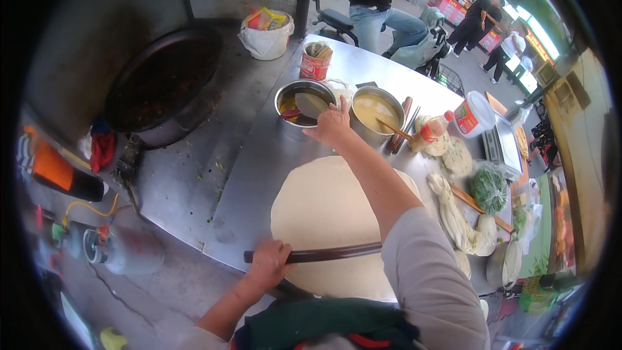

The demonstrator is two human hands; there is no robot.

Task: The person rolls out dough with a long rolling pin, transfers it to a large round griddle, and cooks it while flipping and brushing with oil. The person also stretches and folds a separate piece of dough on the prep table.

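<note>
- The metal table (243, 178) stretches out before the person, a large dark pan (181, 129) standing to its left.
- The dough sheet (324, 207) lies flat on the table, broad and pale, right in front of the person's body; the right forearm crosses above it.
- The rolling pin (337, 252), dark and slightly curved in this view, lies across the near part of the dough, its right end hidden by the right sleeve.
- A long twisted strip of dough (449, 217) rests on the table to the right of that arm.
- Two metal pots stand side by side beyond the dough: the amber-liquid pot (295, 131) on the left, the pale-liquid pot (369, 137) on the right, with a wooden stick (396, 131) leaning out of it.
- The left hand (267, 264) is closed around the rolling pin near its left end.
- The right hand (330, 123) is at the near right rim of the amber-liquid pot — whether its fingers grasp anything, I cannot tell.
- A red-capped bottle (433, 129) stands just right of the stick.
</note>
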